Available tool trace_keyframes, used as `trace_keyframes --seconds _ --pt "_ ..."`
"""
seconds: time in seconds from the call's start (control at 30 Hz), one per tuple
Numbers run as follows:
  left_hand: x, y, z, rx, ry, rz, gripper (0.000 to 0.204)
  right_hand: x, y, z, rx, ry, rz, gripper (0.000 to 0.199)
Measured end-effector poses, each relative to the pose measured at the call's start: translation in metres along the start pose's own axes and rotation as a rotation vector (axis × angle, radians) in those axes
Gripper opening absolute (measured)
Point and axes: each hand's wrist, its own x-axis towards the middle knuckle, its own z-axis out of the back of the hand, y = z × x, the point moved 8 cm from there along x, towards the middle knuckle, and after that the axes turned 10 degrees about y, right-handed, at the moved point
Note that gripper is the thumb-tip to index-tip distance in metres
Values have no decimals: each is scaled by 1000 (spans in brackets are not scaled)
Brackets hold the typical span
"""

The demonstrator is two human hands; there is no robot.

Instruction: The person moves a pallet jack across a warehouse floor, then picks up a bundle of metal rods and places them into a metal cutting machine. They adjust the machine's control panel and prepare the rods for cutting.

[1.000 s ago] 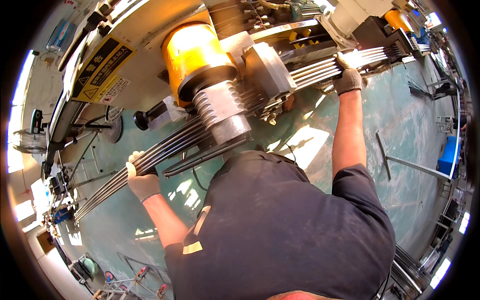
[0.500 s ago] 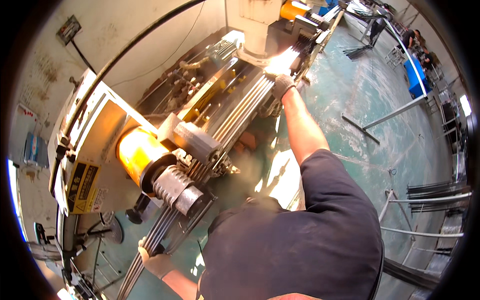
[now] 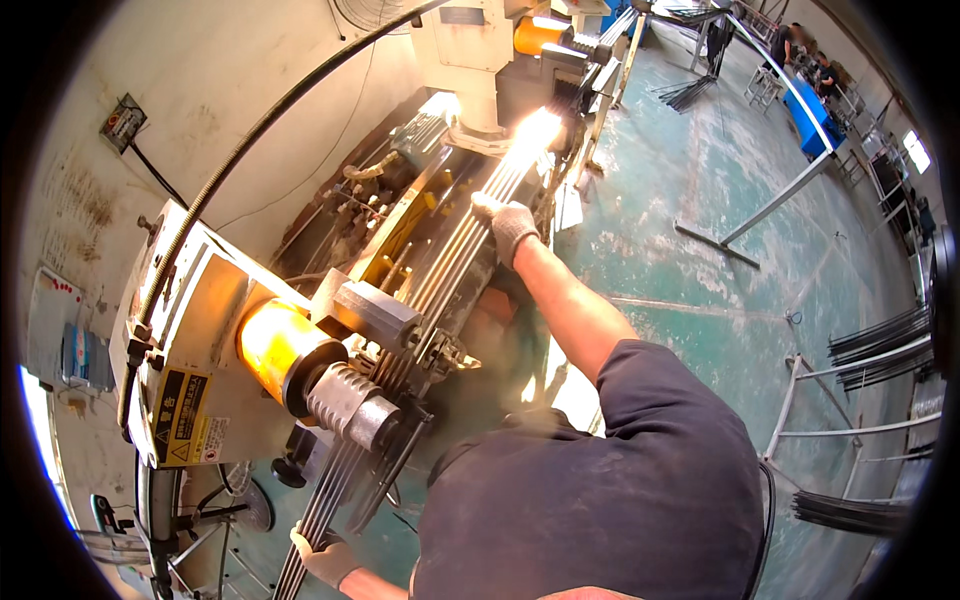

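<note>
A bundle of long thin steel rods (image 3: 440, 290) lies lengthwise through a grey machine (image 3: 190, 370) with an orange cylinder (image 3: 270, 345) and a ribbed metal roller (image 3: 345, 405). My gloved right hand (image 3: 508, 225) grips the rods at the far end, near a bright glare. At the bottom edge my gloved left hand (image 3: 325, 557) holds the near end of the same rods. My dark shirt fills the lower middle.
A second machine head (image 3: 490, 50) stands past the rods' far end. A black cable (image 3: 260, 140) arcs along the pale wall. Metal racks with dark rod bundles (image 3: 870, 350) stand at right on the green floor (image 3: 700, 260). People stand far back by a blue bench (image 3: 805, 105).
The view has swung left and tilted, so the machine now runs diagonally away from me. Both hands stay on the rods; my left hand sits lower in the picture.
</note>
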Motion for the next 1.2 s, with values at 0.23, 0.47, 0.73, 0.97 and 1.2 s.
trace_keyframes --seconds 0.23,0.47,0.73,0.97,1.2 --pt "11 93 39 -480 396 325 67 14 28 -7 27 22 -105 24" --pt "-81 164 -43 -460 901 673 37 -16 45 -28 -109 71 -161 32" --pt "-140 144 -155 832 773 493 24 -108 -66 -89 -97 570 -308 60" --pt "-234 91 -432 911 1311 22 31 -131 -36 24 -391 527 -301 61" --pt "-300 93 -636 714 1728 -73 26 -30 106 188 -231 126 -44 41"
